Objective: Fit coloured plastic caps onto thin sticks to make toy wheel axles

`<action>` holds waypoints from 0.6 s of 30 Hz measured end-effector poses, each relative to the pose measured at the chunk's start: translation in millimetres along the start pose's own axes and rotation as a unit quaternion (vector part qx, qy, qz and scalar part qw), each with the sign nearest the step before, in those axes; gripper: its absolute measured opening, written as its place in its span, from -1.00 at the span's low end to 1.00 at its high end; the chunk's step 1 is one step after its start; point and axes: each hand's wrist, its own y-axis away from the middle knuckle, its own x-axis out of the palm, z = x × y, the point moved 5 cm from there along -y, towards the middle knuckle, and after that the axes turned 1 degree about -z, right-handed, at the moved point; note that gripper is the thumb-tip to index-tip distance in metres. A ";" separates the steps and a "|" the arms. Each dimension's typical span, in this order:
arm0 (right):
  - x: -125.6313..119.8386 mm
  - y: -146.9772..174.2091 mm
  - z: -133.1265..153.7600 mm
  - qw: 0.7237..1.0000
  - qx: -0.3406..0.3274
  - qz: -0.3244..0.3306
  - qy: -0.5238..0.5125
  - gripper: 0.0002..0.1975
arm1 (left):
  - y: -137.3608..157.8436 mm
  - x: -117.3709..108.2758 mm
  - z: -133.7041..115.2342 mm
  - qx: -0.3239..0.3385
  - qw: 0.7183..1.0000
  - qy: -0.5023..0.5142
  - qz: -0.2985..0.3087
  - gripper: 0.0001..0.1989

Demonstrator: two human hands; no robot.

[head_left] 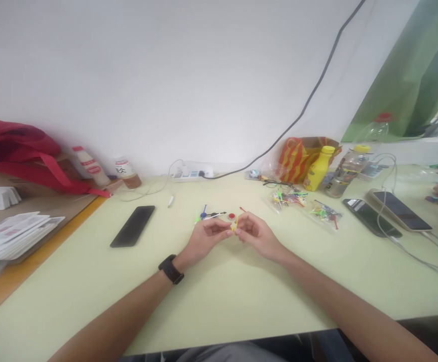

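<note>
Both hands meet at table centre; left hand [208, 236] and right hand [254, 232] pinch a small yellow piece [234, 227] between fingertips, apparently steadying it; loose coloured parts [215, 215] lie just beyond.

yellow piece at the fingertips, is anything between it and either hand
Nothing visible does. The left hand and right hand both pinch the small yellow piece directly. The red cap and the other loose coloured bits lie beyond on the table.
</note>
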 end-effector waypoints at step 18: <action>-4.4 3.1 5.5 0.982 0.110 0.030 -0.152 -0.39 | -1.3 -6.7 -4.7 0.027 0.998 -0.015 -0.053 -0.78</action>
